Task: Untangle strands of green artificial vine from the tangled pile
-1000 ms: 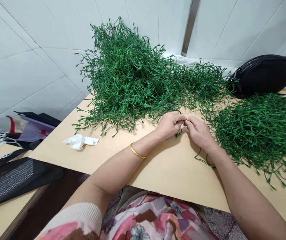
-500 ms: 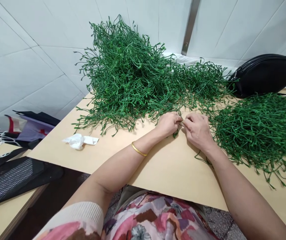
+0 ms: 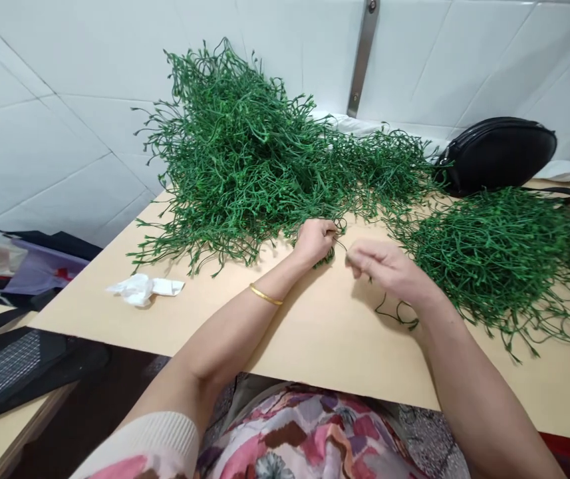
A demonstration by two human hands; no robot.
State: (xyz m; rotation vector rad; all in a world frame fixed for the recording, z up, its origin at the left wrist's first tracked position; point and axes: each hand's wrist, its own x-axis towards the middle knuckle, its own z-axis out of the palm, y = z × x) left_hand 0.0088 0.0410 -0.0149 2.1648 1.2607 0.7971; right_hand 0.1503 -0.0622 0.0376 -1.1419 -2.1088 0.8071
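Observation:
My left hand (image 3: 316,241), with a gold bangle on its wrist, is closed in a pinch on a thin green cord (image 3: 340,243) close above the table. The cord arcs across the short gap to my right hand (image 3: 382,266), whose fingers are pressed together at its other end. Under the left fingers a small green bunch (image 3: 325,258) shows in part. One loose green cord (image 3: 389,315) lies curled on the table below my right hand. Behind my hands rises a big heap of green cords (image 3: 245,153) with small knobbed tips.
A second heap of green cords (image 3: 489,253) lies on the right. Behind it stands a black bag (image 3: 504,153) against the tiled wall (image 3: 90,53). Crumpled white paper (image 3: 140,290) rests on the left of the table (image 3: 304,339). Dark and purple cloth pieces (image 3: 40,266) lie beyond the left edge.
My hands were close together at the cord; now my right hand has drawn away to the right and towards me, with the cord stretched between them. The view has shifted slightly.

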